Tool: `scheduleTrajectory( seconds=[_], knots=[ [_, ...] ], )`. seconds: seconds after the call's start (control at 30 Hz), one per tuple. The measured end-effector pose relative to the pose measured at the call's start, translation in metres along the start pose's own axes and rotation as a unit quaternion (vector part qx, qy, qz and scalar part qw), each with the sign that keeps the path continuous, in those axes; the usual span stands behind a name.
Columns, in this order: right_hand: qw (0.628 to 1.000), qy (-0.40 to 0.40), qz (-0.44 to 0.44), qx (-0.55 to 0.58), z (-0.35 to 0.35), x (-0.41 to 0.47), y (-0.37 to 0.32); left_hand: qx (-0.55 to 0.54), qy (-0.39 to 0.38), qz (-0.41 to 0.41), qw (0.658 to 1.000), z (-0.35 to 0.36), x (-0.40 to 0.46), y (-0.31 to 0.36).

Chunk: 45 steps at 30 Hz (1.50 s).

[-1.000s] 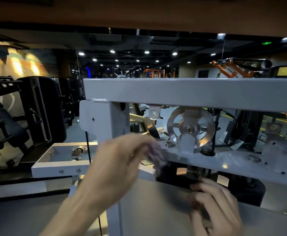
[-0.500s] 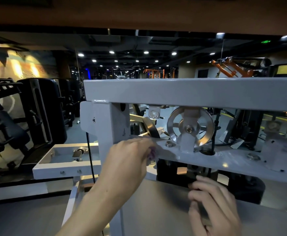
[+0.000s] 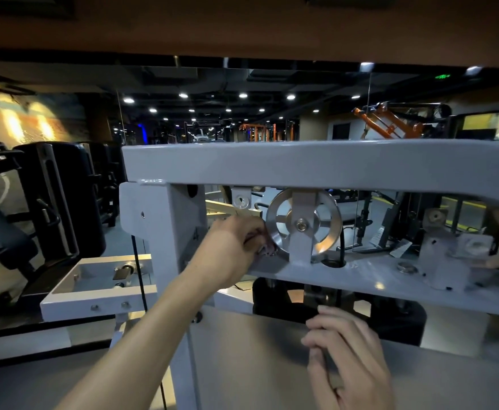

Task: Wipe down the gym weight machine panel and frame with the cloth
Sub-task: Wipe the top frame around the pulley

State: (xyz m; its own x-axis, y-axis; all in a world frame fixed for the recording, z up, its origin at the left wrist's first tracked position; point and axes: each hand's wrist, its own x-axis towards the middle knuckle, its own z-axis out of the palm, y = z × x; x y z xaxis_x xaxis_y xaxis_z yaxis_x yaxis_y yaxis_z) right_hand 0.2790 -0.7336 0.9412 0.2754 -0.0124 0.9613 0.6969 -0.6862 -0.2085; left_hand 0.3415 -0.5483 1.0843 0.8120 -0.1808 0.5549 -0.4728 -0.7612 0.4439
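Nearest the camera, the right hand (image 3: 350, 358) rested on the top edge of the smooth, flat grey panel (image 3: 257, 359), its fingers (image 3: 331, 316) curled over that edge and holding nothing else. To the left, a bare forearm rose to the left hand (image 3: 227, 251), whose fingers were bunched narrowly round a small crumpled cloth (image 3: 264, 247); only a pinkish, mottled scrap of it showed between them. The cloth lay pressed on the left end of the lower crossbar (image 3: 369, 281), just beside the rim of the pulley wheel (image 3: 303, 224). The wheel was a round, spoked disc of bright bare metal, clasped by a flat painted bracket and standing upright on the crossbar. The frame (image 3: 301, 165) was glossy, pale grey box-section steel: a broad upper beam with rounded corners, a square post at left, bolts and a round hole in the lower bar. A thin black cable (image 3: 140, 270) hung at the far side of the post. Farther left stood black padded machines (image 3: 56, 196); farther right, an orange-framed machine (image 3: 390, 121). Small round ceiling lights (image 3: 242, 95) dotted the dark far hall.
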Motion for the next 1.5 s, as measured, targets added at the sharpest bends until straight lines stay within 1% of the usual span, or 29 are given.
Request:
scheduleTrajectory(
  seconds=[0.03,0.17,0.23,0.3,0.37,0.4,0.43,0.5,0.57,0.6,0.63,0.7,0.73,0.8,0.9,0.97,1.1,1.17,1.27,1.33,1.4,1.47,1.5],
  knots=[
    [1.0,-0.001,0.0,0.002,-0.001,0.0,0.0,-0.009,0.006,0.004,1.0,-0.002,-0.003,-0.002],
    [1.0,-0.023,0.009,0.019,-0.006,-0.003,0.003,0.027,0.024,0.003,0.999,-0.013,-0.025,-0.001],
    [0.999,-0.027,0.017,0.033,-0.01,-0.002,0.003,-0.003,0.013,0.006,1.0,-0.022,-0.043,0.003],
    [0.998,-0.026,0.032,0.052,-0.017,0.001,0.0,-0.07,-0.02,0.018,0.997,-0.034,-0.059,0.006],
    [0.994,-0.025,0.064,0.085,-0.026,0.008,-0.009,-0.211,-0.051,0.036,0.976,-0.044,-0.073,0.013],
    [0.99,-0.028,0.084,0.108,-0.03,0.013,-0.015,-0.259,-0.053,0.047,0.963,-0.047,-0.078,0.017],
    [0.984,-0.033,0.109,0.137,-0.033,0.018,-0.021,-0.281,-0.053,0.056,0.957,-0.047,-0.081,0.02],
    [0.956,-0.056,0.187,0.219,-0.041,0.029,-0.036,-0.312,-0.077,0.067,0.945,-0.043,-0.085,0.022],
    [0.903,-0.106,0.266,0.319,-0.047,0.041,-0.048,-0.345,-0.103,0.064,0.931,-0.037,-0.085,0.02],
    [0.878,-0.142,0.288,0.354,-0.049,0.047,-0.052,-0.348,-0.108,0.058,0.93,-0.035,-0.084,0.018],
    [0.861,-0.174,0.297,0.374,-0.049,0.052,-0.055,-0.343,-0.111,0.053,0.931,-0.031,-0.084,0.017],
    [0.844,-0.208,0.315,0.382,-0.047,0.058,-0.059,-0.332,-0.125,0.047,0.934,-0.022,-0.085,0.016],
    [0.837,-0.208,0.337,0.379,-0.046,0.06,-0.061,-0.337,-0.129,0.041,0.932,-0.018,-0.086,0.017],
    [0.812,-0.187,0.393,0.389,-0.044,0.057,-0.06,-0.357,-0.121,0.026,0.926,-0.009,-0.087,0.017],
    [0.759,-0.146,0.463,0.434,-0.044,0.054,-0.063,-0.407,-0.098,0.01,0.908,0.005,-0.09,0.015],
    [0.745,-0.135,0.493,0.428,-0.044,0.052,-0.065,-0.438,-0.087,0.006,0.895,0.014,-0.092,0.011],
    [0.77,-0.156,0.494,0.372,-0.04,0.046,-0.066,-0.489,-0.077,0.017,0.869,0.029,-0.095,0.008],
    [0.782,-0.151,0.49,0.353,-0.04,0.043,-0.067,-0.51,-0.086,0.022,0.856,0.034,-0.095,0.002],
    [0.799,-0.134,0.482,0.333,-0.044,0.041,-0.068,-0.557,-0.14,0.024,0.818,0.038,-0.098,-0.016],
    [0.812,-0.109,0.477,0.319,-0.048,0.041,-0.067,-0.585,-0.191,0.005,0.788,0.038,-0.101,-0.029],
    [0.836,-0.095,0.459,0.286,-0.051,0.045,-0.067,-0.601,-0.241,-0.026,0.761,0.036,-0.104,-0.039],
    [0.862,-0.102,0.43,0.25,-0.052,0.049,-0.067,-0.622,-0.274,-0.036,0.733,0.037,-0.107,-0.047],
    [0.871,-0.111,0.417,0.237,-0.052,0.051,-0.068,-0.619,-0.279,-0.036,0.733,0.038,-0.109,-0.05]
  ],
)
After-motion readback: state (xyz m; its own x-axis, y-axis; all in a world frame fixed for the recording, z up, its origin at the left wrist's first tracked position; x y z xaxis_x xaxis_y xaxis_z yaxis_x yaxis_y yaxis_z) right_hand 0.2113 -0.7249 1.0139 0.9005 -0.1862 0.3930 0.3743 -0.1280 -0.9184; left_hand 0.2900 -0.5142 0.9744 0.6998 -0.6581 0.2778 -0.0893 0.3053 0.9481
